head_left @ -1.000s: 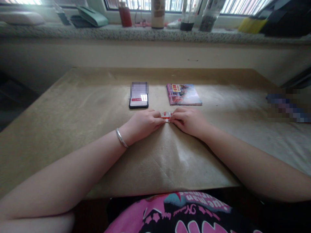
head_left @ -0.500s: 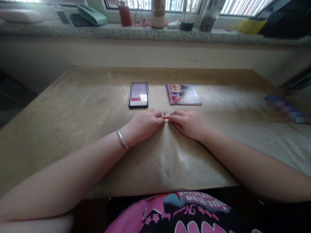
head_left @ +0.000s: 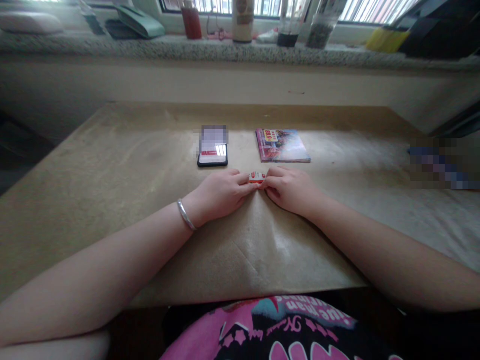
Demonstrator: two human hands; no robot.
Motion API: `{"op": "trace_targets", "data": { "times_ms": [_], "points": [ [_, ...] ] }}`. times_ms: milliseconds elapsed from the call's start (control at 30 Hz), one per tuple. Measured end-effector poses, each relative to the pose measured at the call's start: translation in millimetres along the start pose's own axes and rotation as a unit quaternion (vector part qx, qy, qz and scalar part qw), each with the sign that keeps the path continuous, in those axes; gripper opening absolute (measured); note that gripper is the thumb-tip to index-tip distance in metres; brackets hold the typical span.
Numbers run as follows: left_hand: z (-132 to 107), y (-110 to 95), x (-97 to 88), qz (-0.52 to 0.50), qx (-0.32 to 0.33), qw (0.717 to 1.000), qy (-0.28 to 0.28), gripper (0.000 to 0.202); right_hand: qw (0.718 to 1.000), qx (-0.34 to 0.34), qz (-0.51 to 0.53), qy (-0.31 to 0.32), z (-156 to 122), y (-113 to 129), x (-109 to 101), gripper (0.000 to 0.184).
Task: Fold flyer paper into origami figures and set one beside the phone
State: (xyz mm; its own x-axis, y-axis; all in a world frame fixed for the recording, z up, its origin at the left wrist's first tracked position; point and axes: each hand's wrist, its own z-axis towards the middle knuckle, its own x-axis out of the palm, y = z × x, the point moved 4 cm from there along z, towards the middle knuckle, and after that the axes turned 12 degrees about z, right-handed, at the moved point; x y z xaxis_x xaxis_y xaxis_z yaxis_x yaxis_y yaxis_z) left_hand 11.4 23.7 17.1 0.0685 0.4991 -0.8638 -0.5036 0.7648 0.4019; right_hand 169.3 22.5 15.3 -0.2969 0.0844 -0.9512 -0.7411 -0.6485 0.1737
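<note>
A small white piece with red print and a red lower edge (head_left: 257,176), like a paper packet or card, shows between my hands on the table. My left hand (head_left: 227,192) is closed on its left end, the thumb stretched along the near edge. My right hand (head_left: 290,190) pinches its right end, with the fingers curled. Both ends are hidden under my fingers. Just beyond my left hand lies a phone (head_left: 213,159) with its screen lit. A thin booklet or stack with a colourful cover (head_left: 288,147) lies beyond my right hand.
The brownish table cover (head_left: 142,150) has creases running from my hands to the near edge. A blurred blue item (head_left: 442,167) lies at the right. Bottles, among them a red bottle (head_left: 192,21), and jars stand on the stone windowsill (head_left: 210,48).
My left thumb has slid to the right along the near edge of the small piece. My right fingers have shifted slightly. The phone and booklet stay where they were.
</note>
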Motion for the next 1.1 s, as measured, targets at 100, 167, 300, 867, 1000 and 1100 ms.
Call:
{"op": "trace_targets", "data": {
  "times_ms": [100,167,300,867,1000,1100],
  "points": [
    [1.6,-0.3,-0.6,-0.008,-0.006,1.0,0.016,0.032,1.0,-0.006,-0.001,0.005,0.1,0.3,-1.1,0.027],
    [2.4,0.0,-1.5,-0.016,-0.013,0.999,0.03,0.03,1.0,-0.01,-0.011,0.012,-0.3,0.9,-2.4,0.028],
    [2.6,0.4,-3.1,-0.022,-0.027,0.998,0.048,0.027,0.999,-0.011,-0.026,0.022,-2.1,1.0,-5.5,0.027],
    [0.1,4.5,-7.8,-0.051,-0.041,0.995,0.074,0.026,0.999,0.003,0.019,0.037,-8.0,-13.0,-11.4,0.025],
    [-0.2,4.6,-7.6,-0.048,-0.04,0.995,0.075,0.025,0.999,0.012,0.024,0.043,-9.0,-15.0,-13.5,0.025],
    [-0.7,5.4,-6.7,-0.051,-0.041,0.995,0.078,0.025,0.998,0.02,0.03,0.045,-10.3,-17.6,-15.3,0.024]
  ]
}}
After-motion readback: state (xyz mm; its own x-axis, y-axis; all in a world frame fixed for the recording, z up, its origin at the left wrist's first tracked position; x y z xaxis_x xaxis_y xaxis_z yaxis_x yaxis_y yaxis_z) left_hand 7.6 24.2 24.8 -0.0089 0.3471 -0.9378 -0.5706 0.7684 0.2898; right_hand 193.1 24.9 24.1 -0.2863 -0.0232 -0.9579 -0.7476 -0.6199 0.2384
